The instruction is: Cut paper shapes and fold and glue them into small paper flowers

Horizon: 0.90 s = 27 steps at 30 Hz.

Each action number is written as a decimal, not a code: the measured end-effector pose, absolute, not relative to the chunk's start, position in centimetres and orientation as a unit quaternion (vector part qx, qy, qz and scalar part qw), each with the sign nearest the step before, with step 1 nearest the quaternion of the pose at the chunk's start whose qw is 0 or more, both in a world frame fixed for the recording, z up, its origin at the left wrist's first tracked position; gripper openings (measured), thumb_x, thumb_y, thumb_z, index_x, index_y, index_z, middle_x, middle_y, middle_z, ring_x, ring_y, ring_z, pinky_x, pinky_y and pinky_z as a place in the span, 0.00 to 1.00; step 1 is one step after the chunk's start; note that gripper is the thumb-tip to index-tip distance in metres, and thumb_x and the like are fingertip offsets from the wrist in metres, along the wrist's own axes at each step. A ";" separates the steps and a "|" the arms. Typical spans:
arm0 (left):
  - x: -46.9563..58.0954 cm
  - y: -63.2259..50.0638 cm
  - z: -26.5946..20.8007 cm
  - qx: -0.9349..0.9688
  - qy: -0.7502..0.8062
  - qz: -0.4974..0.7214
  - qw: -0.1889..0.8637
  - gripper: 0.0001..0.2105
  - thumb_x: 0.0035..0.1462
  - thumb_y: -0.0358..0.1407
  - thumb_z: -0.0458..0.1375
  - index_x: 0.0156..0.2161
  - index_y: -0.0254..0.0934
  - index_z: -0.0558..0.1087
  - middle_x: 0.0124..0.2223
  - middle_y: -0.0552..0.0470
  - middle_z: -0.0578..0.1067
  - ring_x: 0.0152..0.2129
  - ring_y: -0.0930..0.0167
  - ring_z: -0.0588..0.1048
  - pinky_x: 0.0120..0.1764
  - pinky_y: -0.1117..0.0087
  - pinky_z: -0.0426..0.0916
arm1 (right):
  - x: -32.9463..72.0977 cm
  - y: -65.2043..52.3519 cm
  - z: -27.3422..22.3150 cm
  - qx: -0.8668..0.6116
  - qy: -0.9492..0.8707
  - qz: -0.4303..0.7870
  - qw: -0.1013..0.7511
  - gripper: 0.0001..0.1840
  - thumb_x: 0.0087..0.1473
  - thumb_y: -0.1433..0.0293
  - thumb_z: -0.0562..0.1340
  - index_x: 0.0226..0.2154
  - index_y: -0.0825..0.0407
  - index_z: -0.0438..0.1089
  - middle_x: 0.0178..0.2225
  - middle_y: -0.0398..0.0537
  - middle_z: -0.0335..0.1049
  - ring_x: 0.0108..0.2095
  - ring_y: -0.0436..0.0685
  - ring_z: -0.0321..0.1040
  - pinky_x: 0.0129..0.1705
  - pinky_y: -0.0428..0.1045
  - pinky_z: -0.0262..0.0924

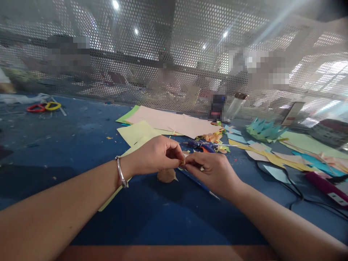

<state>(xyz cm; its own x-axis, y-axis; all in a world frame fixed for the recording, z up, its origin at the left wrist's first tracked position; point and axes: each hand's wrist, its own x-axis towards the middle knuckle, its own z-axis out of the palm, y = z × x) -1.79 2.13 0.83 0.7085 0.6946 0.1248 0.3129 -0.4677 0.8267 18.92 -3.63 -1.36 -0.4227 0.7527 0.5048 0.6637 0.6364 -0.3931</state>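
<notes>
My left hand (154, 154), with a silver bangle at the wrist, is closed in a pinch at the middle of the blue table. Its fingertips meet those of my right hand (210, 168), which is closed too. Between them shows a small pale yellow piece of paper (183, 162), mostly hidden by the fingers. Just below lies a round brown disc (166, 175). A thin blue pen-like tool (199, 183) with a metal tip runs under my right hand. Behind the hands lie dark blue and orange-handled scissors (203, 145).
Yellow-green paper (136, 134) lies under my left forearm, and pale pink sheets (174, 121) behind. Red and yellow scissors (45, 107) are far left. To the right are paper strips (269, 156), a blue-green paper grass shape (265, 129), and a magenta tool (324, 186) with black cord. Perforated metal (152, 79) borders the back.
</notes>
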 end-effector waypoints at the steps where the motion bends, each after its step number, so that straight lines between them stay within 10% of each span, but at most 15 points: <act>1: -1.8 2.1 0.8 0.824 0.305 0.230 0.419 0.06 0.53 0.31 0.61 0.37 0.34 0.77 0.36 0.47 0.81 0.35 0.68 0.80 0.38 0.68 0.72 | 18.9 -3.6 -1.4 -0.423 -0.841 0.069 0.332 0.07 0.59 0.73 0.61 0.32 0.51 0.75 0.26 0.40 0.74 0.25 0.47 0.67 0.29 0.43 0.56; 27: -1.2 0.8 1.1 0.833 0.348 0.278 0.327 0.05 0.54 0.34 0.61 0.34 0.36 0.77 0.31 0.51 0.80 0.29 0.68 0.78 0.33 0.69 0.70 | 19.6 -3.4 -1.2 -0.432 -0.846 0.021 0.313 0.04 0.58 0.72 0.60 0.34 0.50 0.72 0.27 0.41 0.74 0.26 0.50 0.69 0.30 0.44 0.58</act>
<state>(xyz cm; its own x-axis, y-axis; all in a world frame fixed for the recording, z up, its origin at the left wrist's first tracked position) -1.19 0.83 1.09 0.6034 0.7620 0.2353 0.3980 -0.5434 0.7391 19.56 -3.41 -1.18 -0.4310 0.7435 0.5114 0.7177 0.6259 -0.3051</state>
